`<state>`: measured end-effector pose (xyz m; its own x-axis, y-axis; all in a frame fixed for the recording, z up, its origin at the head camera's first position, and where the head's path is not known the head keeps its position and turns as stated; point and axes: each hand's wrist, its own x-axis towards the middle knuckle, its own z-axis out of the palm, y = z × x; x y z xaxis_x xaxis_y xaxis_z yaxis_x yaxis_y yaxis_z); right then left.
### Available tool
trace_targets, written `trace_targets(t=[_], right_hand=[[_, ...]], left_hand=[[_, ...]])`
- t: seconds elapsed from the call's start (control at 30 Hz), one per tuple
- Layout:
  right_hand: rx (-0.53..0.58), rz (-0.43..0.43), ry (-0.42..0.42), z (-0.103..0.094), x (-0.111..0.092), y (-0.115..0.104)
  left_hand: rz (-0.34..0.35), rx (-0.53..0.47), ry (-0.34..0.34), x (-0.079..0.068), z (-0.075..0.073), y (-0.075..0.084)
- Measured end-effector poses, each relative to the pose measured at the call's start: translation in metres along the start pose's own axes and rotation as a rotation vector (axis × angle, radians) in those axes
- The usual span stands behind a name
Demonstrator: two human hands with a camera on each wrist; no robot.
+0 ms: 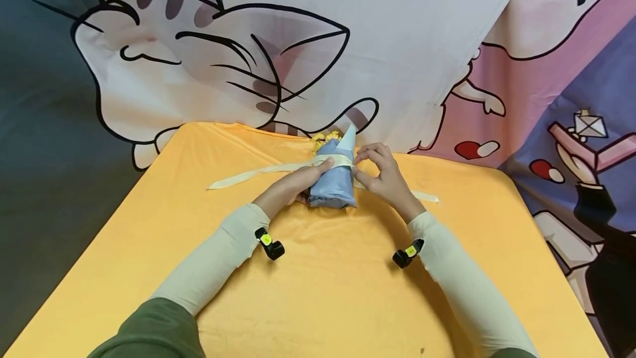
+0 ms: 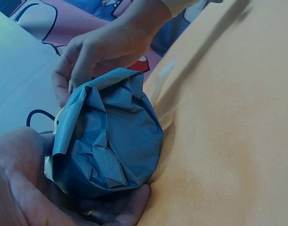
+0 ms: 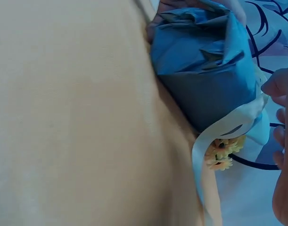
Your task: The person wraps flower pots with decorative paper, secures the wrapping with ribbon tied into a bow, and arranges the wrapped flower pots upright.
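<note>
A small bouquet (image 1: 332, 184) in blue wrapping paper lies on the cloth, its crumpled, folded base facing me. Yellow flowers (image 3: 224, 149) and a pale paper point (image 1: 348, 138) show at its far end. My left hand (image 1: 298, 180) grips the bouquet from the left, with the thumb on the cream ribbon (image 1: 340, 160) that crosses the paper; its other fingers curl underneath in the left wrist view. At the bouquet's right side, my right hand (image 1: 385, 175) pinches the ribbon between thumb and forefinger. One ribbon tail (image 1: 238, 180) stretches left, another right behind the right hand.
A yellow-orange cloth (image 1: 308, 291) covers the table, lightly wrinkled near the bouquet. Behind the table's far edge hangs a printed cat backdrop (image 1: 397, 32), with another printed pink and purple panel (image 1: 546, 93) on the right.
</note>
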<state>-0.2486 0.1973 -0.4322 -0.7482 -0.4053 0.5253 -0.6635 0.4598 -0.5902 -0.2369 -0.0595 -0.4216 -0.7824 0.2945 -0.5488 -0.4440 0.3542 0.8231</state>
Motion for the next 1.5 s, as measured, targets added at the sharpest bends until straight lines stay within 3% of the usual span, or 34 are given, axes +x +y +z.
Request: trace_targets(t=[0.13, 0.23, 0.53, 0.8, 0.9, 1.13, 1.5], right_hand=[[-0.032, -0.147, 0.031, 0.001, -0.008, 0.001], [-0.100, -0.188, 0.045, 0.003, -0.013, -0.001], [-0.289, -0.041, 0.155, 0.014, -0.021, -0.013], [-0.308, 0.039, 0.227, 0.020, -0.012, -0.022], [-0.293, 0.079, 0.201, 0.022, -0.007, -0.022], [-0.191, 0.196, 0.053, 0.023, 0.003, -0.021], [-0.169, 0.032, -0.015, 0.016, 0.000, -0.013]], left_hand=[[0.000, 0.007, -0.001, -0.002, 0.000, 0.002], [-0.001, 0.004, -0.004, -0.002, 0.000, 0.003], [0.005, 0.003, -0.012, -0.001, -0.001, 0.001], [0.004, -0.005, -0.014, -0.001, -0.002, 0.001], [0.008, -0.010, -0.015, -0.001, -0.002, 0.000], [0.018, -0.022, -0.028, 0.000, -0.002, 0.000], [0.025, 0.026, -0.044, 0.002, -0.002, 0.001]])
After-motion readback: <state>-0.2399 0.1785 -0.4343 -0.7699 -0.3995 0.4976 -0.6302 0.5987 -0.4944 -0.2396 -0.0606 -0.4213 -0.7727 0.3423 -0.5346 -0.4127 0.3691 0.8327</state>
